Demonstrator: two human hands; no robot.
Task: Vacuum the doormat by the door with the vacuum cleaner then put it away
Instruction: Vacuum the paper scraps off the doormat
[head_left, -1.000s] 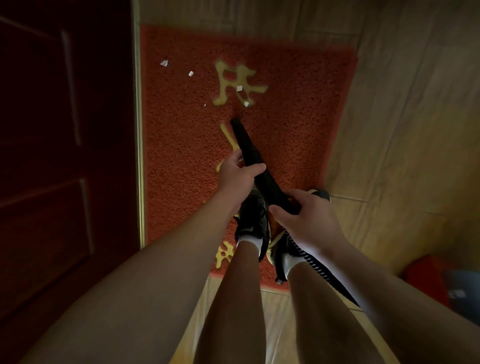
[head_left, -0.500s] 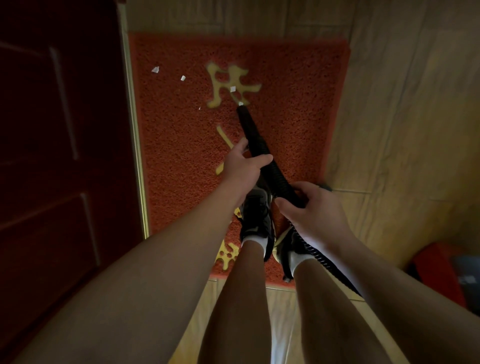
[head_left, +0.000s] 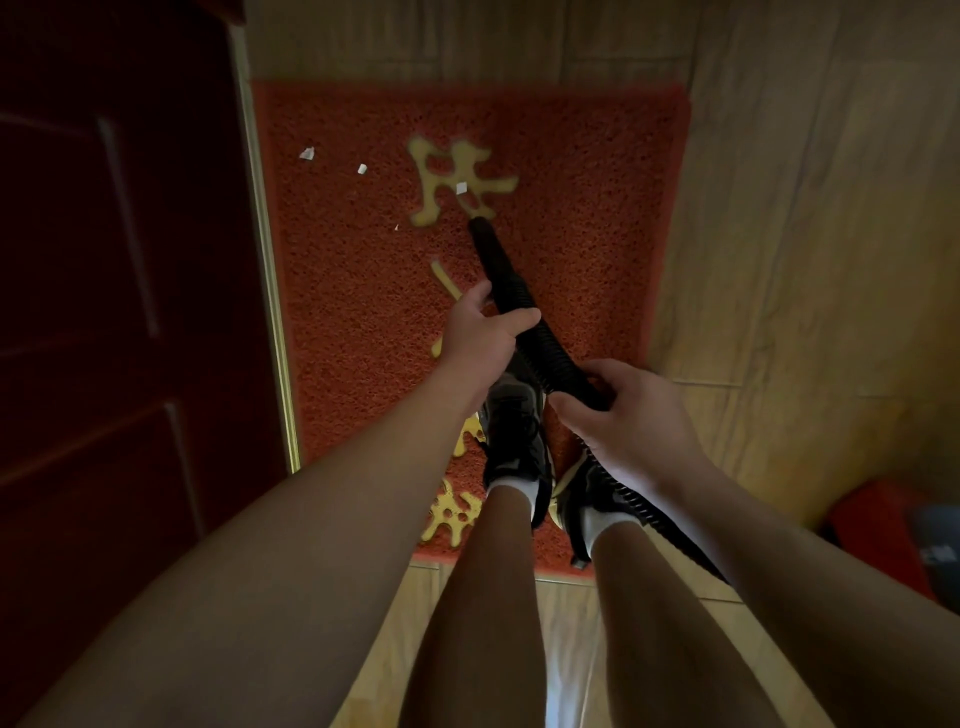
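A red doormat (head_left: 587, 218) with yellow characters lies on the wooden floor beside the door. The black ribbed vacuum hose (head_left: 511, 291) slants across it, its nozzle tip at the upper yellow character. My left hand (head_left: 480, 335) grips the hose partway down. My right hand (head_left: 623, 415) holds it lower, near my feet. Several white paper scraps (head_left: 306, 153) lie on the mat's upper left; one scrap (head_left: 461, 188) sits just above the nozzle. The hose runs on under my right forearm toward the lower right.
A dark red door (head_left: 119, 291) with a brass threshold strip (head_left: 265, 270) runs along the left. My feet in black shoes (head_left: 514, 431) stand on the mat's near end. A red and grey object (head_left: 893, 535) sits at the right edge on the wooden floor (head_left: 810, 249).
The nozzle has slid up the mat toward the upper yellow character, and both hands moved with it. The scrap that lay near the tip is no longer visible.
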